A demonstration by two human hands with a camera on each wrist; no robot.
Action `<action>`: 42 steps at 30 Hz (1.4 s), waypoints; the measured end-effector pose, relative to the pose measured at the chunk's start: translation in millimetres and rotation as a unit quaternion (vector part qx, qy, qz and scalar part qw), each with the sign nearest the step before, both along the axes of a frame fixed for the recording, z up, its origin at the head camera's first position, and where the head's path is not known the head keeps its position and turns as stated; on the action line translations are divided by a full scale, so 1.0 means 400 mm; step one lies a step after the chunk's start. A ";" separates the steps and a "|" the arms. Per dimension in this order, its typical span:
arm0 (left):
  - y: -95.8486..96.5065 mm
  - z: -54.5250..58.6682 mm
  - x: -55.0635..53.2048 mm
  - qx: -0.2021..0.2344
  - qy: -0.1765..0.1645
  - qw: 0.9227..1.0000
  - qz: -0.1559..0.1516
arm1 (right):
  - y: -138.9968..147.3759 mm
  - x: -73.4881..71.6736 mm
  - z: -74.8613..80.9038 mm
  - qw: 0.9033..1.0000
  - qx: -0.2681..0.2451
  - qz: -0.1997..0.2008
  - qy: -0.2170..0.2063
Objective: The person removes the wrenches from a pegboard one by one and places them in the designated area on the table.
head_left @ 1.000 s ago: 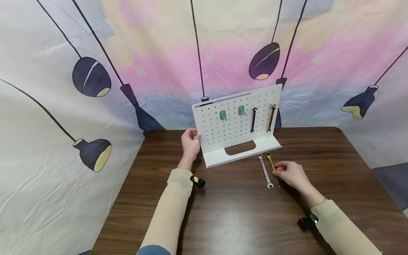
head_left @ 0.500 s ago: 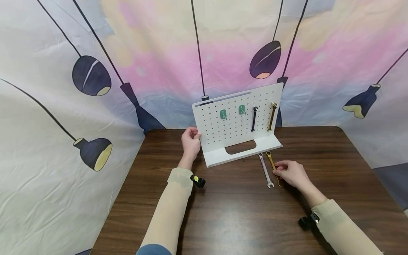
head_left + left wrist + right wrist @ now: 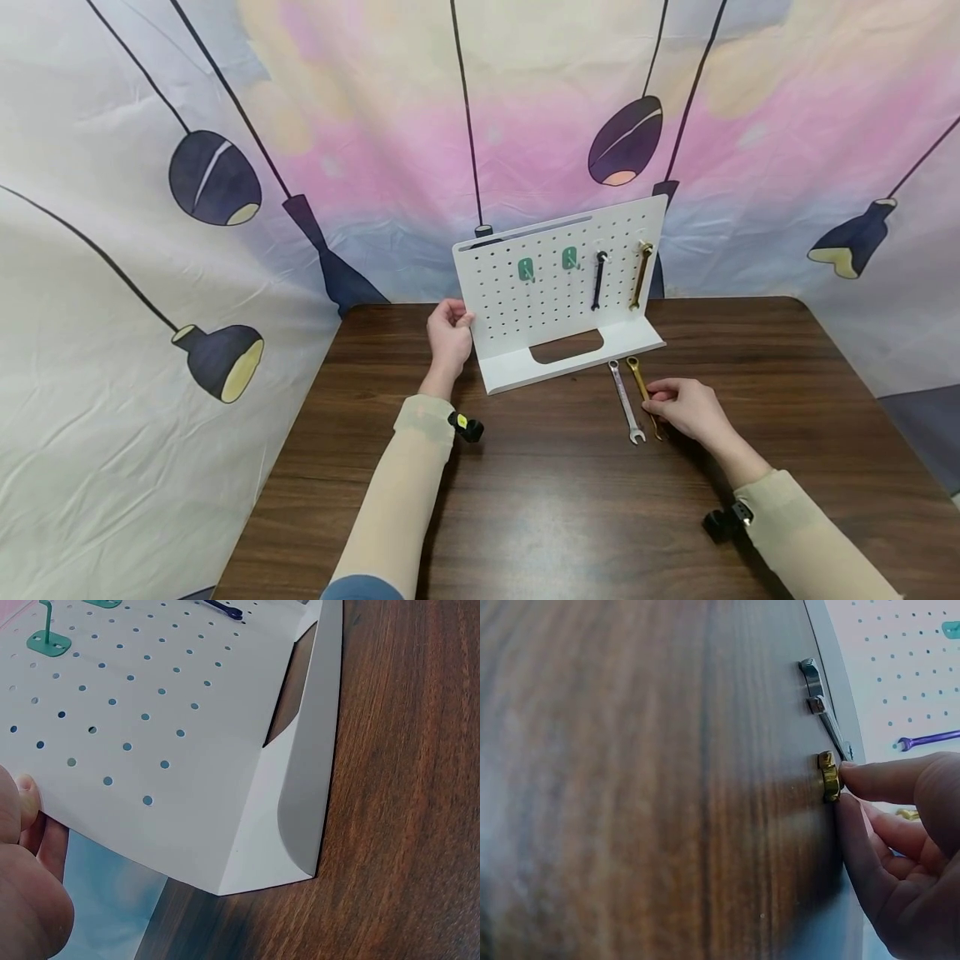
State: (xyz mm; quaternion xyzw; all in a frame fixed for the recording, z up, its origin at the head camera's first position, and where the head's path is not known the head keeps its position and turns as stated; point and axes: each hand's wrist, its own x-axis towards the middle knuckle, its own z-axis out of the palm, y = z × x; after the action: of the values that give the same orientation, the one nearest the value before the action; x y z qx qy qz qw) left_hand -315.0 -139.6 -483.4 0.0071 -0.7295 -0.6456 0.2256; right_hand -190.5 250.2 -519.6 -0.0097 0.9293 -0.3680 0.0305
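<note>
A white pegboard stand [image 3: 555,312] leans upright at the back of the table. My left hand [image 3: 449,337] grips its left edge, thumb on the front face and fingers behind, as the left wrist view shows. With thumb and fingertips my right hand [image 3: 688,407] pinches a gold wrench [image 3: 639,379] lying on the table in front of the stand. A silver wrench [image 3: 625,402] lies just left of it, untouched. On the board hang a dark wrench [image 3: 597,282] and another gold wrench [image 3: 641,277]. Two green hooks [image 3: 526,270] on the board's left part hold nothing.
The stand rests on a dark wood table [image 3: 540,500], close to its back edge. Behind it hangs a cloth backdrop [image 3: 375,125] printed with lamps. A rounded cutout opens in the stand's base.
Both hands, the stand and the wrenches hold their places. Only a very slight shift of the head view shows.
</note>
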 end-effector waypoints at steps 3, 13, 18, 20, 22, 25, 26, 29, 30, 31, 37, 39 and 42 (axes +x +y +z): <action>0.000 0.000 0.000 -0.002 0.001 1.000 0.001 | 0.000 0.000 0.003 1.000 -0.005 0.000 -0.004; 0.000 0.000 0.002 -0.002 -0.002 1.000 0.000 | 0.009 -0.007 0.008 0.998 -0.048 0.010 -0.048; -0.001 0.000 0.002 0.001 0.001 1.000 0.001 | 0.016 -0.014 0.016 0.993 -0.093 0.025 -0.068; -0.001 0.000 0.003 0.000 0.002 1.000 0.002 | 0.018 -0.017 0.020 0.992 -0.098 0.028 -0.070; -0.002 0.001 0.003 -0.001 0.003 1.000 0.002 | 0.020 -0.021 0.024 0.992 -0.102 0.029 -0.069; -0.001 0.000 0.002 -0.002 0.001 1.000 0.002 | 0.022 -0.026 0.027 0.992 -0.107 0.024 -0.065; -0.001 0.000 0.002 -0.002 0.000 1.000 0.001 | 0.023 -0.028 0.027 0.992 -0.110 0.024 -0.063; 0.001 0.000 0.002 0.000 0.000 1.000 -0.001 | 0.026 -0.034 0.029 0.991 -0.115 0.018 -0.059; 0.002 0.000 0.001 0.001 0.000 1.000 -0.001 | 0.028 -0.036 0.030 0.991 -0.118 0.017 -0.059; 0.003 0.000 0.001 0.001 0.000 1.000 -0.001 | 0.028 -0.038 0.030 0.991 -0.121 0.016 -0.058; 0.003 0.000 0.002 -0.004 -0.002 1.000 -0.002 | 0.025 -0.050 0.030 0.988 -0.145 0.009 -0.050; 0.002 0.000 0.003 -0.005 -0.003 1.000 -0.001 | 0.021 -0.057 0.028 0.987 -0.157 0.004 -0.044; 0.001 0.000 0.004 -0.004 -0.004 1.000 0.001 | 0.011 -0.068 0.026 0.983 -0.180 0.000 -0.034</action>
State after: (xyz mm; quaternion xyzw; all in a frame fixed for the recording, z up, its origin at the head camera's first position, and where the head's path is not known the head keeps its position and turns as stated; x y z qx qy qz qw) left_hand -313.3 -139.2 -483.2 0.0095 -0.7329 -0.6426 0.2233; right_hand -217.8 254.7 -509.2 -0.0024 0.8464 -0.5291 0.0598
